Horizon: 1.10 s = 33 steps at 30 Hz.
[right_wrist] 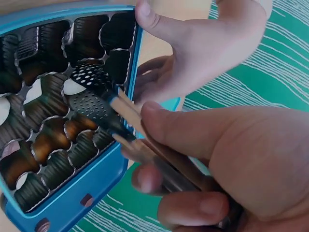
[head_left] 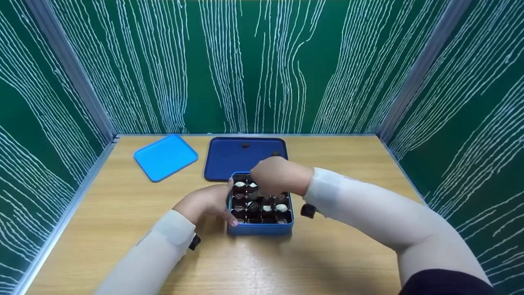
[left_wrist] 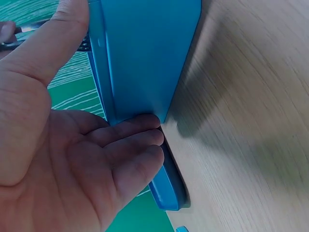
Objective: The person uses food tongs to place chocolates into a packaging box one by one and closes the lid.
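My right hand (head_left: 276,176) reaches over a blue tin (head_left: 260,229) of chocolates set in dark compartments. In the right wrist view it pinches tongs (right_wrist: 89,107) with perforated dark heads, their handles between thumb and curled fingers. The heads are lowered among the compartments. A white chocolate (right_wrist: 73,87) shows at the gap between them; whether they grip it, I cannot tell. My left hand (head_left: 208,201) rests along the tin's left side, thumb on the rim near the front corner. Its other fingers (left_wrist: 133,140) lie extended and slightly bent against the outer wall.
Behind the tin lies a dark blue tray (head_left: 229,162) with two brown chocolates, one (head_left: 245,145) near its back edge and another (head_left: 275,153) at its right. A light blue lid (head_left: 166,157) lies at the back left of the wooden table (head_left: 348,254). Green panels surround it.
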{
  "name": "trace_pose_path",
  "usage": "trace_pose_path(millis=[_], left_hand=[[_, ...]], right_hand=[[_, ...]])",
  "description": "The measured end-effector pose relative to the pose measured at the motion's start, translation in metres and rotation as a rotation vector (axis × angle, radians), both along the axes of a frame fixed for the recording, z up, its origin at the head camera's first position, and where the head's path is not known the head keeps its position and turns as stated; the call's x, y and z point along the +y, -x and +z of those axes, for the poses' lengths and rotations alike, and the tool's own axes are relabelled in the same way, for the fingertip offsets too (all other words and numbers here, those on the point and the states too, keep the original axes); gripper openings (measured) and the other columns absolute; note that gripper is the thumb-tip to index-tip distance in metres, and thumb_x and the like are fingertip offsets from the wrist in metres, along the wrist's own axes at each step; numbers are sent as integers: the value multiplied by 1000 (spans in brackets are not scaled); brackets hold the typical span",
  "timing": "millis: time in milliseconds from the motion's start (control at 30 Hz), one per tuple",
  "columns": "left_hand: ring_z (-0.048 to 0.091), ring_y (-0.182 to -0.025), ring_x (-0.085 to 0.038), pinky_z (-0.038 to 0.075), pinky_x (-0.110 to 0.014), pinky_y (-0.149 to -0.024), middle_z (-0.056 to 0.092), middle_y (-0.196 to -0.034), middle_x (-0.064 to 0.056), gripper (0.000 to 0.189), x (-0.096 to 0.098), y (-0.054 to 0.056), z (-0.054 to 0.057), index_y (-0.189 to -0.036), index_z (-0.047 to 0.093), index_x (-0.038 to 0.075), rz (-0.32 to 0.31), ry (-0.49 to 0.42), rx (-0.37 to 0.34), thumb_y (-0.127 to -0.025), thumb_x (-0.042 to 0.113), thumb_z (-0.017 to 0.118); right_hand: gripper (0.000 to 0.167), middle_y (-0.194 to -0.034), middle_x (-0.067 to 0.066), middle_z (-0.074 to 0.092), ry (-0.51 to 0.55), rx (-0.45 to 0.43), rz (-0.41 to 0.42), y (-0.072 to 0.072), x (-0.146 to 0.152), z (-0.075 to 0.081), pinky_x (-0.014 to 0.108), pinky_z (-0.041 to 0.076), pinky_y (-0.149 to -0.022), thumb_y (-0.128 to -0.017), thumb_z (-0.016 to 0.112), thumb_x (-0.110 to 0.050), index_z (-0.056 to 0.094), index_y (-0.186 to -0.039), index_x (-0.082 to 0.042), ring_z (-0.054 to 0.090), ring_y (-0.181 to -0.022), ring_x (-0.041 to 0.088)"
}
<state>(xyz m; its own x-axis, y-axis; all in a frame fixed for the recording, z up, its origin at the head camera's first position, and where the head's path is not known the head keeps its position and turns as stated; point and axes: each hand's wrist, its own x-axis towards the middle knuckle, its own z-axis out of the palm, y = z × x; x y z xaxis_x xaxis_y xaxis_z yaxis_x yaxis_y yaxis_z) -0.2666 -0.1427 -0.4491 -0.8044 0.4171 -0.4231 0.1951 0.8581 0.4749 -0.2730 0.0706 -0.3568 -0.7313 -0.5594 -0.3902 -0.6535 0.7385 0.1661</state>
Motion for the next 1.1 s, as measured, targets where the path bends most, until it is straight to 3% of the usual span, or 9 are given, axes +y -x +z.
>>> trace_pose_path(millis=[167, 367, 500, 700, 800, 933, 1100], left_hand=[[37, -172, -36, 33, -55, -142, 33, -186, -18, 154, 1, 1, -1, -183, 3, 8, 28, -24, -21, -76, 42, 107], [37, -171, -37, 32, -57, -142, 32, -186, -18, 153, 1, 1, -1, -183, 3, 10, 36, -31, -30, -76, 40, 107], [38, -171, -38, 31, -56, -142, 29, -187, -18, 154, 0, 0, -1, -183, 0, 9, 30, -30, -26, -76, 40, 107], [40, -169, -39, 34, -55, -141, 30, -186, -20, 155, -1, 0, 0, -182, 0, 8, 24, -26, -13, -75, 42, 107], [41, -169, -39, 34, -55, -141, 30, -186, -20, 156, -2, 1, 0, -182, 0, 7, 19, -21, -8, -74, 43, 107], [41, -169, -39, 35, -56, -141, 32, -185, -20, 157, -2, 2, -2, -182, 1, 7, 20, -11, -4, -73, 46, 107], [46, -166, -37, 39, -55, -139, 38, -183, -20, 155, -1, 0, -2, -183, 3, 6, 10, -20, 0, -75, 47, 106]], right_hand=[[31, -77, -2, 68, -31, 17, 27, -3, -14, -5, 43, 70, -77, -105, 83, -39, 77, -93, -11, 58, -66, 14], [31, -78, -1, 70, -66, 1, 12, -3, -14, -6, 42, 70, -78, -106, 82, -40, 78, -95, -11, 60, -66, 14], [41, -79, -3, 70, -29, -27, -15, 1, -5, 9, 39, 66, -73, -102, 84, -52, 76, -93, -12, 61, -67, 14], [64, -64, -10, 53, 94, -81, -91, 24, 20, 36, 28, 47, -57, -95, 77, -76, 61, -69, -20, 49, -58, 10], [56, -64, -9, 53, 169, -19, -139, 41, 35, 38, 28, 44, -56, -106, 76, -60, 61, -69, -20, 48, -58, 11], [27, -74, -2, 61, 248, 74, -215, 66, 51, 25, 31, 44, -60, -108, 75, -28, 69, -88, -12, 54, -65, 16], [26, -96, 9, 77, 269, 66, -273, 86, 63, 1, 39, 55, -72, -108, 78, -29, 78, -117, -4, 62, -78, 22]])
